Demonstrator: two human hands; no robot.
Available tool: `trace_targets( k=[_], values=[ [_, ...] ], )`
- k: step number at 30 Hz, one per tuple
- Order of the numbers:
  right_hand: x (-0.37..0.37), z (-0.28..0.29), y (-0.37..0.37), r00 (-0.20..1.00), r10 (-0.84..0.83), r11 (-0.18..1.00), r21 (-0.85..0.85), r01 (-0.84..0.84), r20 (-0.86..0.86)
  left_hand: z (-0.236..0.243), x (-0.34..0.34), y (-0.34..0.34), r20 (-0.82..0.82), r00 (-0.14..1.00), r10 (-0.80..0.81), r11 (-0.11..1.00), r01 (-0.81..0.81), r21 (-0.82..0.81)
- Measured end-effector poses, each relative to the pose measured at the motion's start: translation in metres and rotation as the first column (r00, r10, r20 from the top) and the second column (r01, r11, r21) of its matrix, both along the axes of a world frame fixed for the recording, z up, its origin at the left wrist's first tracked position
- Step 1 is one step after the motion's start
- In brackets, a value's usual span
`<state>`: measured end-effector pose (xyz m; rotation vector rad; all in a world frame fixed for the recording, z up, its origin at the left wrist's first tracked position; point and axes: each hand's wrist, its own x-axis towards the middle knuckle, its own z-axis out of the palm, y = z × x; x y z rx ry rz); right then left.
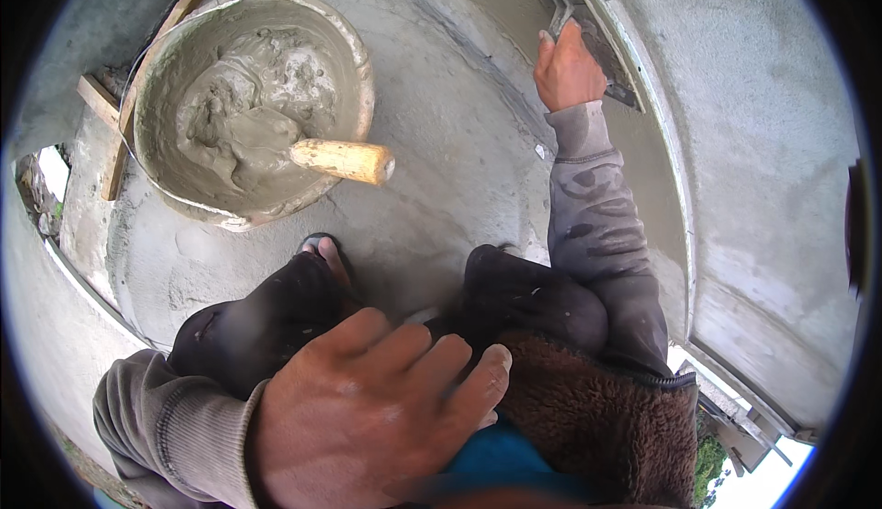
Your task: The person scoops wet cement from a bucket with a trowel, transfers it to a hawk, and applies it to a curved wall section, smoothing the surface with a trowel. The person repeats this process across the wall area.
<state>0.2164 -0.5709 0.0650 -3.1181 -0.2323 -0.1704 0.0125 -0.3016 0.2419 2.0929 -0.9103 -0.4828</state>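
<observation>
Right hand [567,70] gripping trowel [602,50], smoothing far-right strip; slab mostly floated. Left hand [367,412] spread, fingers empty, on knee. Mortar pan [354,59] half full.

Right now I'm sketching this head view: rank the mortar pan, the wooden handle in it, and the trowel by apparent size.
1. Mortar pan, clearly largest.
2. Wooden handle.
3. Trowel, though the right hand hides part of it, so second and third places are unsure.
</observation>
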Motion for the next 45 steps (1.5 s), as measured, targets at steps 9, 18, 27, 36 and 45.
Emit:
trace_targets(
  k=[9,18,27,36,45],
  values=[
    [-0.059,0.002,-0.048,0.973,0.126,0.99,0.03,-0.134,0.194,-0.004,0.003,-0.007,0.005,1.0,0.013,1.0,-0.013,-0.018],
    [-0.04,-0.061,-0.109,0.994,-0.043,0.998,0.035,0.047,-0.103,-0.007,0.003,-0.009,-0.037,0.999,-0.033,0.999,0.033,0.012],
    [-0.071,0.062,-0.111,0.985,-0.053,0.988,0.15,0.028,0.165,0.002,0.009,-0.014,-0.103,0.992,-0.067,0.997,0.071,0.029],
    [-0.046,-0.081,-0.093,0.991,0.017,0.999,0.036,-0.013,-0.131,-0.004,0.0,-0.02,0.01,0.999,-0.03,0.999,0.03,0.042],
    [-0.04,0.003,-0.084,0.989,-0.033,0.996,0.086,0.021,0.144,0.003,0.0,-0.02,-0.07,0.998,0.001,1.0,-0.002,-0.02]
  ],
)
